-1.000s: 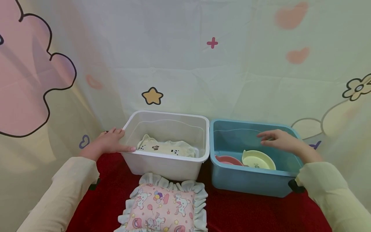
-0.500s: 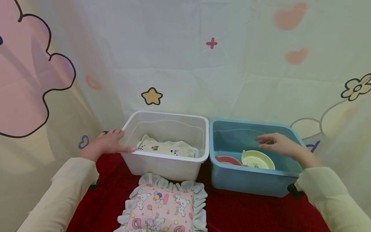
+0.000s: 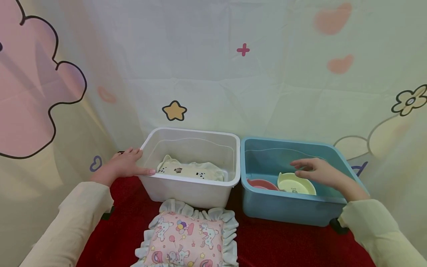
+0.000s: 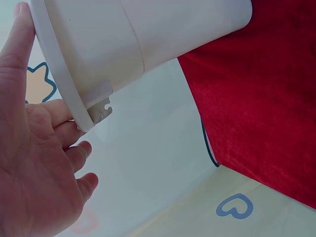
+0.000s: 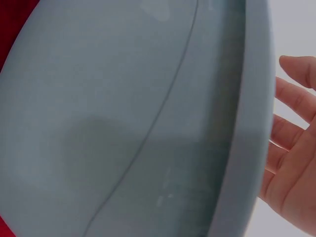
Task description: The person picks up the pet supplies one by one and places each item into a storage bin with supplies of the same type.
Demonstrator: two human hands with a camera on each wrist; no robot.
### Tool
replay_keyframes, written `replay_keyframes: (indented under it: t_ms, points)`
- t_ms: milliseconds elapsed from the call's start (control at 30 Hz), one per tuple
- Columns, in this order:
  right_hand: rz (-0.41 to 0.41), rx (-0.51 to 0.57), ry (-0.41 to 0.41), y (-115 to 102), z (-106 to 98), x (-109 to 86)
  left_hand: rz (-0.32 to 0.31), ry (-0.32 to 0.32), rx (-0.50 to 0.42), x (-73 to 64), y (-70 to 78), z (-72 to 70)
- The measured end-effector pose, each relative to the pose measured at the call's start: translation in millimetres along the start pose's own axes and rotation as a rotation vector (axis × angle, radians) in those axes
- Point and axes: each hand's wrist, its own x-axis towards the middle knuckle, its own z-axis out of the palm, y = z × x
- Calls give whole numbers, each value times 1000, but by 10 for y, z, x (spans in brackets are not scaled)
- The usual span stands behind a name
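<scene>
From where I stand, the left hand [image 3: 125, 165] rests on the rim at the nine o'clock end of the white bin [image 3: 186, 193]: thumb laid along the near edge, fingers spread apart over the end, the outer ones loosely bent off the plastic. It looks more like a steadying touch than a real grip.

At the white bin's three o'clock sits the blue bin [image 3: 287, 209], so near that I can't tell whether their rims touch; side by side, both lie within arm's reach. The right hand [image 3: 315, 170] hangs over its two o'clock part, holding nothing, thumb and fingers apart and softly curved, perhaps just idle there.

Below, the yellow dish [image 3: 293, 182] tilts toward the blue bin's six o'clock wall, probably propped by something beneath, with the red dish [image 3: 261, 184] at eight o'clock, partly hidden by that wall.

A pale frilled cloth [image 3: 193, 171] lies low inside the white bin, seemingly because its folds slump there. The pink pillow [image 3: 190, 237] lies flat on the red cover [image 3: 283, 244] at that bin's six o'clock, untouched, its print facing up.
</scene>
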Motion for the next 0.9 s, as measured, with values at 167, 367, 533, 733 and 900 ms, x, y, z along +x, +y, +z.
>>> replay_keyframes:
  t_ms: [167, 367, 533, 733, 900]
  points:
    - [0, 8, 3, -6, 20, -20, -4, -3, -9, 8, -6, 10]
    - [-20, 5, 11, -10, 65, -22, -6, 4, -14, 19, -24, 29]
    - [-31, 1, 12, -18, 107, -31, -12, 0, -33, 12, -23, 28]
    - [-31, -5, 33, -1, 175, -44, -14, -4, -48, 1, -11, 20]
    - [-43, 4, 36, 7, 209, -53, -6, 2, -43, -2, -14, 19]
